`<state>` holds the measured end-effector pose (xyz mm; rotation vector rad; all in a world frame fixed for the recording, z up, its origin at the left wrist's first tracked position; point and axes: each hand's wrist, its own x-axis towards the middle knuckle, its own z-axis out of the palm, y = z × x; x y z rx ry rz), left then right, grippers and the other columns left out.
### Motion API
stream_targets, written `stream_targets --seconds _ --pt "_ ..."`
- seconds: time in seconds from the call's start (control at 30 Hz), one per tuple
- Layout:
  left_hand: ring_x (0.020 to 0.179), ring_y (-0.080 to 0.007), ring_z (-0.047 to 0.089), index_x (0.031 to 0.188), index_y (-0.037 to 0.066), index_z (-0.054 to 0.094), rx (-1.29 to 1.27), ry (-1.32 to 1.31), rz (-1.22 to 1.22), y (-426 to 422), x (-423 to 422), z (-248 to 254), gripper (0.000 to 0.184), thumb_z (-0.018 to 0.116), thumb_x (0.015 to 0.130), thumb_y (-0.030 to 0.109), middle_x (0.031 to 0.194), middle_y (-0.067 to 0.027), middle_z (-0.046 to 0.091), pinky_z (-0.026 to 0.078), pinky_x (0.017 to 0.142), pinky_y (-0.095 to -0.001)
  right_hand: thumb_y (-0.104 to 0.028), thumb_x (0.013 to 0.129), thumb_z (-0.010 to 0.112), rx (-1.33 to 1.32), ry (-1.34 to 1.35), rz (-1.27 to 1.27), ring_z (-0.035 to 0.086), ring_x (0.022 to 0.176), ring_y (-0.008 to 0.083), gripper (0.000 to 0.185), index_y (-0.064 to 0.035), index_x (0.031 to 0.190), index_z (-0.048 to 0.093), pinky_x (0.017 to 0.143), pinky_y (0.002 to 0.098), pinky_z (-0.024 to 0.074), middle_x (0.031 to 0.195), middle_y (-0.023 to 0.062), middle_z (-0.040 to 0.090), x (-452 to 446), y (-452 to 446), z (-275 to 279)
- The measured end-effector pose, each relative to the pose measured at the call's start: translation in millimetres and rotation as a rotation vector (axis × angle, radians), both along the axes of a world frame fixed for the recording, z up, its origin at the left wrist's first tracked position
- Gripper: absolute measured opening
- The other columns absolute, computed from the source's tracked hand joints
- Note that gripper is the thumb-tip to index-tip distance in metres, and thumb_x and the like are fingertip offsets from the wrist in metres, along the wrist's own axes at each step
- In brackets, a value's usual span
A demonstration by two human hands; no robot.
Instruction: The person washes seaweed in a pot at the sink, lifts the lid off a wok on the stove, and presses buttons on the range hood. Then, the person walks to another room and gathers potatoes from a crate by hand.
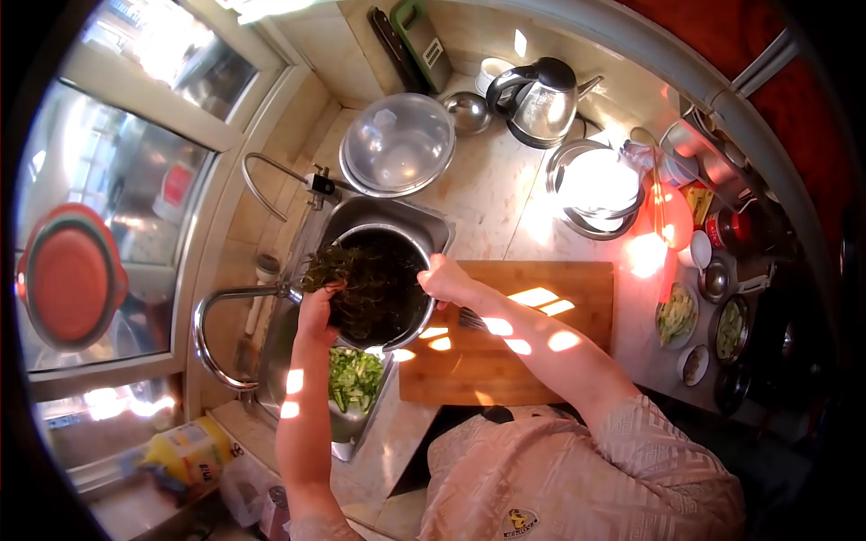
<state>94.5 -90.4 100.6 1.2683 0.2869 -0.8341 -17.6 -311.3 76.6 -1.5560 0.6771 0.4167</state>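
L hand (320,311) at the pot's 8 o'clock, fingers curled on the near-L edge of dark leafy greens (361,279); fingertips partly buried, can't tell how firm the hold. R hand (442,279) at 3 o'clock, thumb + fingers pinching the rim of the metal pot (424,316). Pot sits over the sink (338,216); can't tell if it's resting on anything or hand-held. Greens mostly inside pot, some strands over the rim at 9–10 o'clock.

Chopped greens (354,383) in near basin at 6–7 o'clock, just below pot. Faucet (212,347) at 8, wooden board (577,370) at 4, clear bowl (397,144) at 12.

Risks (my read): R pinch is one-sided, so a wet rim could slip & pot tip toward 9. Loose strands could drop off over the edge, prob. mixing w/ chopped stuff underneath. Pulling a tangled clump from L might drag the pot along. Utensil (470,318) on board, type unclear, lies by R forearm; a sleeve/arm swing could knock it.
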Motion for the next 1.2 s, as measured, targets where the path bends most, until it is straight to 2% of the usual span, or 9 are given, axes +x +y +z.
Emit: stream_targets --seconds 0.17,0.3,0.5,0.57,0.63,0.8,0.9,1.1,1.2 --pt "0.089 -0.0170 0.061 0.108 0.002 0.062 0.545 -0.555 -0.239 -14 -6 11 0.030 0.067 0.080 0.011 0.098 -0.0050 0.066 0.050 0.080 -0.0333 -0.015 0.080 0.047 -0.028 0.038 0.015 0.064 0.052 0.0295 0.031 0.0093 0.098 0.055 0.047 0.0349 0.0539 0.077 0.0219 0.063 2 1 -3" --pt "0.094 -0.0274 0.063 0.116 0.003 0.059 0.920 -0.833 -0.482 -27 -14 39 0.044 0.069 0.073 0.010 0.107 -0.0124 0.066 0.048 0.084 -0.0347 -0.016 0.081 0.047 -0.042 0.021 0.010 0.063 0.050 0.0294 0.031 0.0090 0.098 0.055 0.047 0.0349 0.0535 0.076 0.0216 0.063 1 3 -9" --pt "0.123 -0.0369 0.043 0.125 0.008 0.055 0.942 -1.423 -0.724 -26 -23 8 0.053 0.065 0.073 0.013 0.138 -0.0118 0.045 0.041 0.097 -0.0442 -0.016 0.081 0.048 -0.048 0.014 0.014 0.064 0.051 0.0285 0.031 0.0088 0.098 0.056 0.046 0.0345 0.0529 0.076 0.0217 0.064 1 1 1" --pt "0.137 -0.0372 0.022 0.144 0.014 0.029 0.960 -1.313 -0.851 -37 -35 -5 0.082 0.067 0.075 0.033 0.153 -0.0050 0.022 0.027 0.102 -0.0596 -0.015 0.081 0.048 -0.042 0.009 0.013 0.064 0.052 0.0284 0.031 0.0089 0.098 0.056 0.047 0.0349 0.0533 0.075 0.0216 0.064 1 0 0" --pt "0.137 -0.0387 0.019 0.146 0.015 0.024 1.189 -1.302 -1.048 -48 -45 -11 0.086 0.065 0.076 0.041 0.154 -0.0045 0.019 0.024 0.102 -0.0628 -0.015 0.081 0.048 -0.048 0.017 0.020 0.064 0.051 0.0283 0.031 0.0088 0.098 0.056 0.048 0.0351 0.0533 0.075 0.0216 0.064 3 1 1" --pt "0.137 -0.0388 0.019 0.139 0.009 0.041 1.383 -1.445 -1.356 -42 -37 -62 0.072 0.056 0.080 0.047 0.151 -0.0071 0.025 0.013 0.104 -0.0677 -0.016 0.081 0.048 -0.080 0.077 0.061 0.063 0.051 0.0276 0.029 0.0085 0.095 0.056 0.050 0.0352 0.0529 0.074 0.0219 0.063 4 0 13" --pt "0.137 -0.0391 0.018 0.137 0.008 0.044 1.309 -1.319 -1.354 -46 -39 -51 0.070 0.056 0.080 0.048 0.147 -0.0083 0.033 0.011 0.107 -0.0658 -0.015 0.081 0.048 -0.064 0.055 0.055 0.063 0.050 0.0274 0.029 0.0083 0.095 0.056 0.048 0.0349 0.0524 0.073 0.0218 0.063 5 1 7" --pt "0.133 -0.0351 0.031 0.135 0.013 0.046 0.909 -1.175 -1.172 -17 -29 5 0.065 0.065 0.073 0.019 0.144 -0.0117 0.037 0.022 0.107 -0.0584 -0.014 0.080 0.048 0.020 0.009 0.067 0.064 0.054 0.0273 0.028 0.0082 0.096 0.057 0.046 0.0341 0.0527 0.078 0.0194 0.064 6 1 -4" --pt "0.133 -0.0372 0.031 0.137 0.010 0.043 0.778 -1.336 -0.538 -19 -31 -16 0.061 0.063 0.081 0.026 0.146 -0.0113 0.036 0.027 0.106 -0.0527 -0.012 0.080 0.048 0.117 0.055 0.056 0.063 0.059 0.0267 0.030 0.0084 0.102 0.055 0.047 0.0333 0.0543 0.089 0.0202 0.063 10 2 2"
